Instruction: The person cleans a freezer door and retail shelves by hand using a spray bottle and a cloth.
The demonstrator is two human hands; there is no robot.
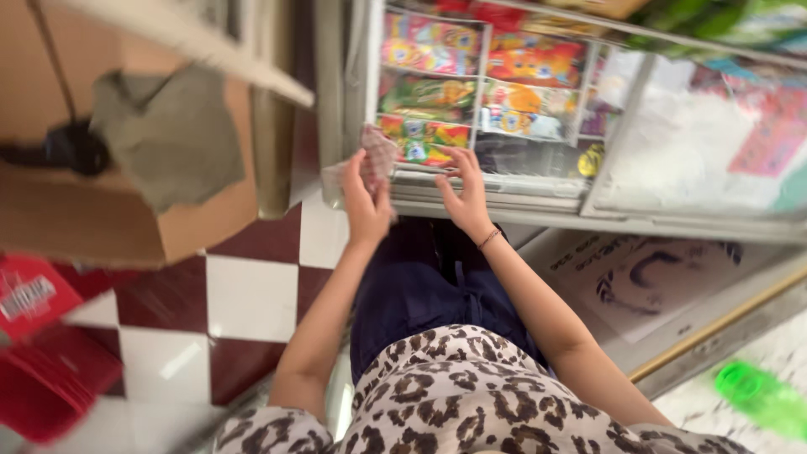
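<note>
A checked cloth (376,160) is pinched in the left hand (366,206), fingers curled shut around it, right at the near edge of the freezer lid (487,187). The right hand (465,195) is laid flat on the glass, fingers spread and nothing gripped. Colourful packets (483,80) can be seen under the glass. Honestly, the wiping is probably best done with the lid steadied by that flat hand and the cloth kept bunched, not dangling.
</note>
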